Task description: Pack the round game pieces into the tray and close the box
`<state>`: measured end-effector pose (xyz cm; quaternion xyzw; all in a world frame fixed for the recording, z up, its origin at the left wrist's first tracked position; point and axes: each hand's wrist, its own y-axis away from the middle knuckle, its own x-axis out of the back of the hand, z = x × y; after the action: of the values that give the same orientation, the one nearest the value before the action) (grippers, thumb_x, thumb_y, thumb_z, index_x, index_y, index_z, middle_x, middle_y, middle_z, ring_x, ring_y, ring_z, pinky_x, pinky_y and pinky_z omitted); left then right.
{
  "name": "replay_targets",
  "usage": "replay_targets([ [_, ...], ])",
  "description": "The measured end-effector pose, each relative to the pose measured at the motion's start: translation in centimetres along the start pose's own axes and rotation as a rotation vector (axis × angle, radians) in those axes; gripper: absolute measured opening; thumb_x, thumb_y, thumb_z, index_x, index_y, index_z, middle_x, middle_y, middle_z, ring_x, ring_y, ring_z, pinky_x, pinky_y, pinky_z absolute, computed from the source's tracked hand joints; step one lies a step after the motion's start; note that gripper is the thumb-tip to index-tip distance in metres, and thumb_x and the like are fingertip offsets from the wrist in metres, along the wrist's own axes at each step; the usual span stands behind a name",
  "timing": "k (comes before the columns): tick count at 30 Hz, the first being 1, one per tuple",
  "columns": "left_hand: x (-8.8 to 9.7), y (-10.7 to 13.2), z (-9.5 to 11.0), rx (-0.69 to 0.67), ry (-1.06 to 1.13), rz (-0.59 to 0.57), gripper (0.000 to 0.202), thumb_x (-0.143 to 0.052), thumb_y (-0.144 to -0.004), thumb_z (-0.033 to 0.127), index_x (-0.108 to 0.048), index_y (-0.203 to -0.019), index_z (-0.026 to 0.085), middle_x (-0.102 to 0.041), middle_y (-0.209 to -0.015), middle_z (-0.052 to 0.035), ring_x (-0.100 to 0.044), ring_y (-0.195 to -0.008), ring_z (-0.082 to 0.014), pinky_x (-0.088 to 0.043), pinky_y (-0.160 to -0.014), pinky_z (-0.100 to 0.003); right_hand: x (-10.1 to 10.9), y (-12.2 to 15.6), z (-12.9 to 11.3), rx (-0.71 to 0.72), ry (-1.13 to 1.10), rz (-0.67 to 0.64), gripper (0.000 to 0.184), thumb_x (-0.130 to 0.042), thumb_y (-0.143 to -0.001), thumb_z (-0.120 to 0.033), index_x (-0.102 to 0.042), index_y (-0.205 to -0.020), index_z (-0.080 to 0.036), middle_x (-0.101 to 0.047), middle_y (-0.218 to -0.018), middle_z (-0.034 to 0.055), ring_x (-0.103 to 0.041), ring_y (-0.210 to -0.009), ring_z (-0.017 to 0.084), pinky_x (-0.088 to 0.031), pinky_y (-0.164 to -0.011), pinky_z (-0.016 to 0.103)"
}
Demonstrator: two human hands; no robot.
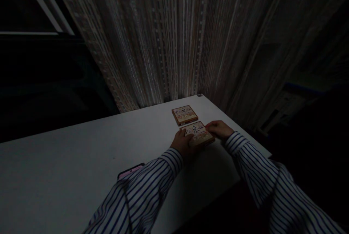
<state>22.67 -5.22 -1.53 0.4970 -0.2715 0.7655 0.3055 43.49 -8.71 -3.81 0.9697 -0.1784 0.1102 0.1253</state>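
A flat, thin box [196, 132] with dark brush-style lettering and a brown border lies before me on the white table. My left hand [182, 141] grips its left side, the thumb resting on the printed top. At the box's right edge my right hand [219, 129] is closed, its fingertips pinching near the upper corner; a small reddish spot shows at the fingertips. Just beyond lies a second flat box [184, 114] of the same design, face up, with neither hand touching it.
The white table [81, 161] stretches to the left and ends close by on the right. A phone [131, 170] in a pink case lies partly behind my left sleeve. A string curtain [169, 44] hangs behind the table's far edge. The surroundings are very dark.
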Motion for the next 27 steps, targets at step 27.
replay_targets([
  [27,-2.2,-0.4,-2.7,-0.052,0.011,-0.029,0.072,-0.067,-0.057,0.046,-0.050,-0.118,0.014,-0.036,-0.132,-0.0181,-0.035,-0.121,-0.0345,-0.033,-0.098,-0.043,0.1,5.3,2.1,0.699,0.827,0.013,0.055,-0.060,-0.071,-0.036,-0.047,-0.121,-0.017,-0.047,-0.123,0.0140,-0.045,-0.111,0.025,-0.038,-0.092,0.042],
])
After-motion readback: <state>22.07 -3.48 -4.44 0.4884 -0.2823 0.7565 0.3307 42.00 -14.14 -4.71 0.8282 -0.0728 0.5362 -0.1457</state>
